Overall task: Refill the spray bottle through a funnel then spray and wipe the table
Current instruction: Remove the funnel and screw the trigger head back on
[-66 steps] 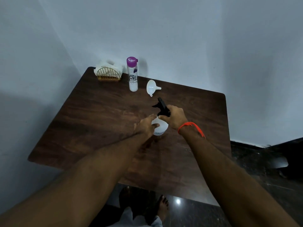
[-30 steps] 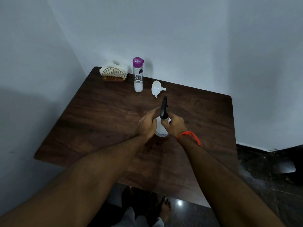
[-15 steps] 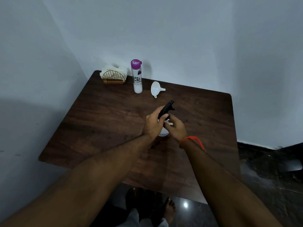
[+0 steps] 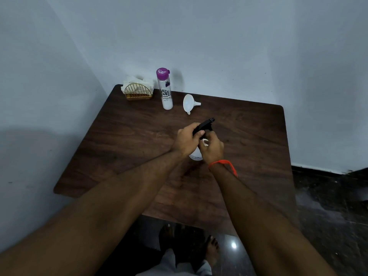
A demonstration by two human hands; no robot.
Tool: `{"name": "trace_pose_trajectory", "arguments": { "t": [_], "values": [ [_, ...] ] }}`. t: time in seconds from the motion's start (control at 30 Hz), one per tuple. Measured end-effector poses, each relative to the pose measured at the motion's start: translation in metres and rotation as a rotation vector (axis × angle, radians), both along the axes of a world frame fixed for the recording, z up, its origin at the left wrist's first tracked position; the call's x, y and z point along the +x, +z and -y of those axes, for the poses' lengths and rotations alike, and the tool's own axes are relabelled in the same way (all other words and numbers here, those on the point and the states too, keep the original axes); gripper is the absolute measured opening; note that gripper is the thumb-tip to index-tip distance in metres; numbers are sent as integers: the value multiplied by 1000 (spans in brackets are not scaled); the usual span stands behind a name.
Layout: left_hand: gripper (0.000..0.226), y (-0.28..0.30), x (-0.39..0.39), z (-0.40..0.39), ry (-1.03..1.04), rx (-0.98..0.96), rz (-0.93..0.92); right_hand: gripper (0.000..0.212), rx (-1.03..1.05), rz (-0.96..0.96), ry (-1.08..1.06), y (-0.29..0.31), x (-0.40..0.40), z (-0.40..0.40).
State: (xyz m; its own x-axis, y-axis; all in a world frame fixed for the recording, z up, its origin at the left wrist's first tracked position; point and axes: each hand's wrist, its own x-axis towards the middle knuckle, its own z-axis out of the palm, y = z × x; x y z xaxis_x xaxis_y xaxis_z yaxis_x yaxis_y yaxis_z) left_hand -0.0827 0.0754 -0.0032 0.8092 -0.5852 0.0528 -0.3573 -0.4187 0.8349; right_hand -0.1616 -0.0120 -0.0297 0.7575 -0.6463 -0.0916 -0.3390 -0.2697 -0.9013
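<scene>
A small clear spray bottle (image 4: 196, 156) stands in the middle of the dark wooden table (image 4: 123, 140), mostly hidden by my hands. My left hand (image 4: 186, 141) grips its black spray head (image 4: 205, 125), whose nozzle points to the far right. My right hand (image 4: 212, 149), with an orange thread at the wrist, is closed around the bottle's neck just below the head. A white funnel (image 4: 188, 103) lies on its side beyond the hands. A tall clear refill bottle with a purple cap (image 4: 165, 90) stands upright to the left of the funnel.
A gold wire holder with white napkins (image 4: 137, 90) sits at the table's far left corner against the wall. Walls close the left and far sides. Dark floor lies to the right, and my bare feet (image 4: 211, 250) show below the near table edge.
The black spray head has turned from pointing away to pointing far right. My left hand moved from the bottle's side onto the head; my right hand shifted down to the neck.
</scene>
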Motion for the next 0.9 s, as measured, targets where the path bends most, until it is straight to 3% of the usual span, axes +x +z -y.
{"name": "trace_pose_trajectory", "arguments": {
  "t": [0.17,0.3,0.43,0.53,0.67,0.9],
  "values": [
    [24,-3,-7,-2,35,-64,-22,37,-22,-12,67,2,-7,-3],
    [27,-5,-12,0,79,-82,-46,36,19,26,44,1,-6,-1],
    [28,-4,-13,0,84,-84,-85,22,1,-64,-48,15,3,-2],
    [27,-2,-10,0,70,-79,-94,27,-14,-121,-34,17,2,-4],
    [29,0,-6,1,77,-75,-94,35,-17,-48,55,10,-4,-7],
    [30,3,-11,-1,66,-83,-126,22,10,-63,-69,16,7,-7]
  ]
}}
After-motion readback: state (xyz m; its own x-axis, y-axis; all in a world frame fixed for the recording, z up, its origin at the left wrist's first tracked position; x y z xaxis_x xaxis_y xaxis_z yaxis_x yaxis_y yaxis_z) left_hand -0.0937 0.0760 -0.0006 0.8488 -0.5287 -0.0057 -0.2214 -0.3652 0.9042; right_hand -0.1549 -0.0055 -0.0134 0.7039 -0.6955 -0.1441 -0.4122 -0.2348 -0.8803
